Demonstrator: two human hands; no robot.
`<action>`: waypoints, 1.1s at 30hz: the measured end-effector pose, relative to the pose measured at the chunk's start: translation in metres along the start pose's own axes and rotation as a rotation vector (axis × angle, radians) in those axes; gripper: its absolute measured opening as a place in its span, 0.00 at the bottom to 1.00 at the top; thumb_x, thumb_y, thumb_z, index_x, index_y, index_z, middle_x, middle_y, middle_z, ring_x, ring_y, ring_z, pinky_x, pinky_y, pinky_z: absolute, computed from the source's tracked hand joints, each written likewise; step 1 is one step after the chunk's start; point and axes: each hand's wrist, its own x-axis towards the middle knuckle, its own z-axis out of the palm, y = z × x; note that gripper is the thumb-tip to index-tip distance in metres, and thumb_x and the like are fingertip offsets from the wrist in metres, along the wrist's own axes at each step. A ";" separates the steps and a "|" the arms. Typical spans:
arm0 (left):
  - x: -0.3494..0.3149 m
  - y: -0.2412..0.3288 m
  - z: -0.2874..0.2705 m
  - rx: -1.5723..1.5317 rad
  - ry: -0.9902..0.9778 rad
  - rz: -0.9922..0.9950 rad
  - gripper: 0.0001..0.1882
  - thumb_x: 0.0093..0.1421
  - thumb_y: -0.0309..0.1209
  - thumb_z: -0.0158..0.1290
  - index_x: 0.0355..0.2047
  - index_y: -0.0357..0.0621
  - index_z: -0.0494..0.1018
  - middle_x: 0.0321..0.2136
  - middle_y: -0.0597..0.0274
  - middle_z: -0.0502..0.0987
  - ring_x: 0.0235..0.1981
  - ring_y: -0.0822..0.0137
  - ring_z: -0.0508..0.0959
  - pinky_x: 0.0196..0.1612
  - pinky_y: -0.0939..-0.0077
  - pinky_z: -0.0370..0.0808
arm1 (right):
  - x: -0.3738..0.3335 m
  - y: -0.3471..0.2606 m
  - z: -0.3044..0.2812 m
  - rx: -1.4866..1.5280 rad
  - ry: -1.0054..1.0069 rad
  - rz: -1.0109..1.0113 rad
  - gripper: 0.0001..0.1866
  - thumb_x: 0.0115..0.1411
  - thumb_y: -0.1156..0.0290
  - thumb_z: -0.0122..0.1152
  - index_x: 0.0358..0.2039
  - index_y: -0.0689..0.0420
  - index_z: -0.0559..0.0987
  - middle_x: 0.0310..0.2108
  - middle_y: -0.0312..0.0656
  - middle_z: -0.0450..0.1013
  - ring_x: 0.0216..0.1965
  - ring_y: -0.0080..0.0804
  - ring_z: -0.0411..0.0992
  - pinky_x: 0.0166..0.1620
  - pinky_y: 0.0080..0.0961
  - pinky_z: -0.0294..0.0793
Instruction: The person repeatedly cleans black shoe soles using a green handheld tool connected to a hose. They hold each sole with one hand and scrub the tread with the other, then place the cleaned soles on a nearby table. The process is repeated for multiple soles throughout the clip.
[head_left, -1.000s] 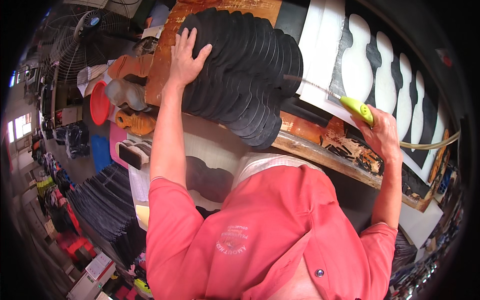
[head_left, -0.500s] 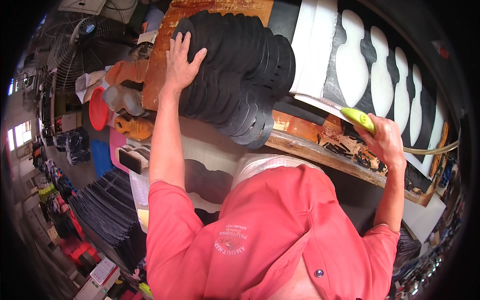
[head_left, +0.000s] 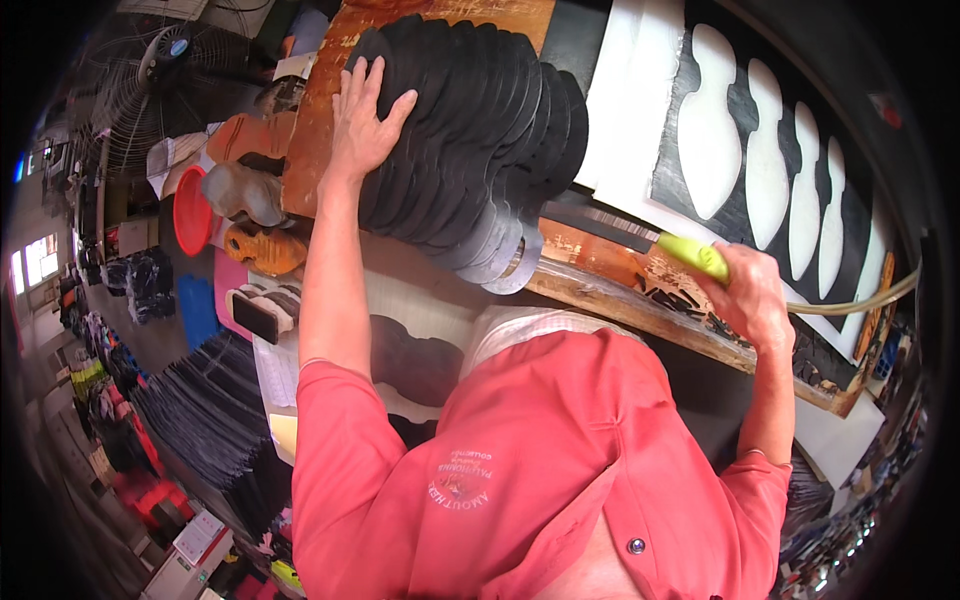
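Observation:
My left hand [head_left: 365, 125] lies with fingers spread on the left end of a fanned row of black sole-shaped pieces [head_left: 470, 110], touching the upper ones. The pieces overlap each other, and the nearest ones look shiny grey. My right hand [head_left: 752, 295] is closed round the yellow-green handle of a tool [head_left: 693, 257]. Its long, thin head points left toward the near right end of the row and is blurred, so I cannot tell its exact kind. A pale hose [head_left: 860, 302] runs from behind the right hand to the right.
White sole-shaped cutouts [head_left: 710, 130] lie on a black sheet beside white sheets [head_left: 635, 100]. Black scraps [head_left: 680, 300] litter the worn wooden table edge [head_left: 620, 313]. At left are a fan [head_left: 170, 75], a red round dish [head_left: 192, 210], a phone [head_left: 254, 316] and stacked dark sheets [head_left: 215, 415].
My right hand and the tool have moved left and slightly nearer to me, bringing the tool's head closer to the black pieces. My left hand has stayed on the row.

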 end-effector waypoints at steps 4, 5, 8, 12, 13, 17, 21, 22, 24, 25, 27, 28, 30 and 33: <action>0.000 -0.001 0.000 -0.020 0.013 0.003 0.43 0.71 0.60 0.53 0.77 0.49 0.61 0.78 0.40 0.54 0.79 0.34 0.49 0.77 0.34 0.46 | 0.006 -0.009 0.000 -0.052 -0.162 -0.154 0.14 0.56 0.67 0.75 0.39 0.58 0.81 0.32 0.52 0.80 0.36 0.57 0.79 0.40 0.49 0.78; 0.000 -0.002 0.000 -0.023 0.010 0.007 0.42 0.71 0.60 0.53 0.76 0.49 0.61 0.78 0.40 0.54 0.79 0.34 0.49 0.77 0.34 0.45 | 0.009 -0.013 0.000 -0.098 -0.143 -0.110 0.14 0.56 0.67 0.75 0.39 0.57 0.81 0.32 0.52 0.80 0.36 0.57 0.79 0.39 0.49 0.78; 0.002 -0.004 -0.001 -0.062 -0.001 -0.040 0.38 0.74 0.58 0.49 0.76 0.51 0.63 0.78 0.41 0.53 0.79 0.35 0.49 0.77 0.35 0.44 | 0.034 -0.023 0.001 0.018 0.117 0.065 0.12 0.59 0.68 0.73 0.40 0.59 0.80 0.32 0.54 0.79 0.35 0.59 0.79 0.38 0.50 0.77; 0.005 -0.005 -0.003 -0.161 -0.028 -0.120 0.36 0.78 0.59 0.38 0.76 0.53 0.64 0.79 0.43 0.52 0.80 0.37 0.46 0.78 0.37 0.40 | 0.075 -0.043 0.009 0.066 0.286 0.019 0.11 0.64 0.66 0.70 0.39 0.60 0.81 0.28 0.55 0.79 0.33 0.56 0.81 0.40 0.50 0.79; 0.006 -0.005 -0.004 -0.174 -0.035 -0.121 0.36 0.78 0.60 0.35 0.76 0.53 0.64 0.79 0.43 0.52 0.80 0.38 0.45 0.79 0.37 0.39 | 0.078 -0.051 0.011 0.045 0.161 -0.040 0.12 0.64 0.65 0.71 0.40 0.60 0.82 0.30 0.55 0.80 0.33 0.57 0.80 0.39 0.49 0.79; 0.006 -0.004 -0.007 -0.249 -0.062 -0.121 0.41 0.78 0.65 0.24 0.77 0.55 0.62 0.80 0.45 0.50 0.81 0.41 0.41 0.80 0.42 0.34 | 0.094 -0.077 0.008 0.029 0.141 -0.226 0.13 0.63 0.63 0.73 0.40 0.59 0.82 0.29 0.53 0.79 0.31 0.56 0.79 0.37 0.47 0.79; 0.008 -0.006 -0.009 -0.320 -0.022 -0.145 0.41 0.78 0.64 0.19 0.78 0.57 0.60 0.80 0.47 0.50 0.82 0.44 0.41 0.80 0.46 0.32 | 0.136 -0.082 0.002 0.029 0.232 -0.133 0.11 0.66 0.64 0.69 0.39 0.59 0.82 0.26 0.54 0.79 0.28 0.55 0.80 0.34 0.46 0.79; 0.009 -0.007 -0.010 -0.360 -0.022 -0.150 0.41 0.78 0.64 0.18 0.78 0.56 0.60 0.80 0.48 0.50 0.82 0.45 0.41 0.80 0.47 0.32 | 0.142 -0.083 0.005 0.011 0.216 -0.209 0.11 0.66 0.64 0.69 0.38 0.58 0.81 0.25 0.54 0.79 0.29 0.55 0.80 0.36 0.48 0.80; 0.009 -0.010 -0.012 -0.454 -0.033 -0.158 0.41 0.79 0.63 0.17 0.78 0.55 0.59 0.80 0.50 0.50 0.82 0.47 0.41 0.81 0.49 0.32 | 0.145 -0.088 0.016 0.008 0.185 -0.348 0.10 0.65 0.65 0.70 0.39 0.58 0.81 0.26 0.54 0.80 0.29 0.57 0.80 0.36 0.49 0.80; 0.009 -0.012 -0.013 -0.421 -0.039 -0.161 0.42 0.78 0.62 0.15 0.79 0.54 0.57 0.80 0.52 0.51 0.82 0.48 0.41 0.81 0.50 0.31 | 0.147 -0.090 0.021 -0.002 0.166 -0.344 0.11 0.65 0.64 0.70 0.40 0.58 0.82 0.26 0.54 0.80 0.29 0.57 0.80 0.36 0.49 0.80; 0.008 -0.015 -0.012 -0.420 -0.037 -0.157 0.43 0.78 0.62 0.15 0.79 0.52 0.57 0.80 0.51 0.51 0.82 0.48 0.42 0.81 0.49 0.33 | 0.150 -0.093 0.027 -0.014 0.121 -0.334 0.12 0.65 0.64 0.70 0.41 0.58 0.82 0.26 0.54 0.80 0.30 0.58 0.80 0.36 0.49 0.80; 0.008 -0.017 -0.012 -0.416 -0.034 -0.146 0.43 0.78 0.62 0.16 0.79 0.51 0.57 0.80 0.51 0.52 0.82 0.47 0.43 0.81 0.49 0.33 | 0.153 -0.095 0.027 -0.013 0.099 -0.326 0.12 0.65 0.63 0.70 0.41 0.58 0.82 0.27 0.55 0.80 0.30 0.58 0.80 0.37 0.49 0.80; 0.008 -0.019 -0.009 -0.310 -0.027 -0.122 0.40 0.80 0.60 0.20 0.78 0.50 0.58 0.80 0.49 0.52 0.81 0.45 0.45 0.80 0.47 0.36 | 0.164 -0.096 0.020 0.020 0.113 -0.244 0.12 0.66 0.63 0.69 0.42 0.58 0.82 0.28 0.56 0.81 0.31 0.59 0.80 0.37 0.49 0.80; 0.009 -0.020 0.000 -0.158 0.029 -0.083 0.36 0.81 0.56 0.28 0.77 0.49 0.60 0.79 0.45 0.53 0.81 0.42 0.47 0.80 0.44 0.40 | 0.186 -0.091 0.001 0.110 0.252 -0.072 0.13 0.68 0.62 0.68 0.44 0.59 0.83 0.30 0.58 0.81 0.34 0.59 0.82 0.40 0.48 0.81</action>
